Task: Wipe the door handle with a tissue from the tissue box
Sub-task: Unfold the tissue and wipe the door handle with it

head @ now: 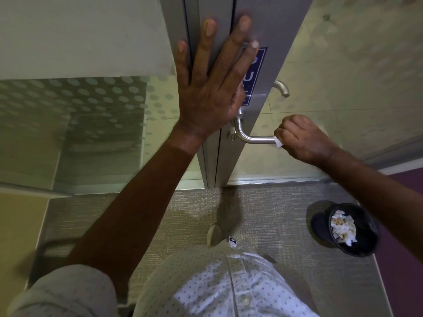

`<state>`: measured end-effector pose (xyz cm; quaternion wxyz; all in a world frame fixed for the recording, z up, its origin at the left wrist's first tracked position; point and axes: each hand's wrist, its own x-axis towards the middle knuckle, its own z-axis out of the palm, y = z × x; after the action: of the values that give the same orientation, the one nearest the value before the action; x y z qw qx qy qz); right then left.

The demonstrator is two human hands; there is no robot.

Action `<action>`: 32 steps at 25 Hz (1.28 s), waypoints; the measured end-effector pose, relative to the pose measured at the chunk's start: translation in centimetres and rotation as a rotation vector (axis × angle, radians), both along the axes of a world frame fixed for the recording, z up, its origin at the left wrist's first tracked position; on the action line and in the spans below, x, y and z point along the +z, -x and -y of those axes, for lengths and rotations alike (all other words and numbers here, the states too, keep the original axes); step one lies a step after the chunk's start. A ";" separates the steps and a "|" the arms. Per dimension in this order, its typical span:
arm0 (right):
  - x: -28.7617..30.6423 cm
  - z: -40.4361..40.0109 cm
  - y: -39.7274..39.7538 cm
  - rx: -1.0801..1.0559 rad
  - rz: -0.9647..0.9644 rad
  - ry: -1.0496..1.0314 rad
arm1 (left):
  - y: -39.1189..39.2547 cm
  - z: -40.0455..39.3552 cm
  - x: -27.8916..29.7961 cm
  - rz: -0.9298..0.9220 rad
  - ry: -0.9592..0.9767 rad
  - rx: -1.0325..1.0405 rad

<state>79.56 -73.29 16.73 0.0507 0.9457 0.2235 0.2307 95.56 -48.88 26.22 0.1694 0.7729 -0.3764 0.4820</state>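
Left hand [207, 88] flat, fingers spread against door edge [226, 156], holding nothing, right hand [304, 138] fisted around white tissue [278, 142] at free end of steel door handle [254, 138], dark bin [348, 229] of crumpled paper on carpet [251, 209] lower right.

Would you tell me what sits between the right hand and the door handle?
A white tissue, pinched by the right hand against the door handle's end, in the head view.

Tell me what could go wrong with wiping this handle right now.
The right hand grips the tissue only at the handle's free end, so the bend near the door may go unwiped. Pressing down could turn the lever. Only the flat left hand steadies the door, so it might swing.
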 end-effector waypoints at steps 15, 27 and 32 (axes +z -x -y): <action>1.1 -1.0 0.1 -0.075 -0.256 -0.222 | 0.0 -0.1 -0.2 0.004 0.017 -0.012; 4.1 -2.4 -1.2 -0.314 -0.426 -0.183 | 0.1 0.0 0.0 -0.007 0.025 -0.005; 3.8 -4.4 0.4 -0.493 -0.455 -0.550 | 0.1 0.0 -0.1 -0.017 0.019 0.003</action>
<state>79.14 -68.89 20.50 -0.2000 0.9758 -0.0735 0.0485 95.43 -48.89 26.15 0.1789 0.7760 -0.3692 0.4792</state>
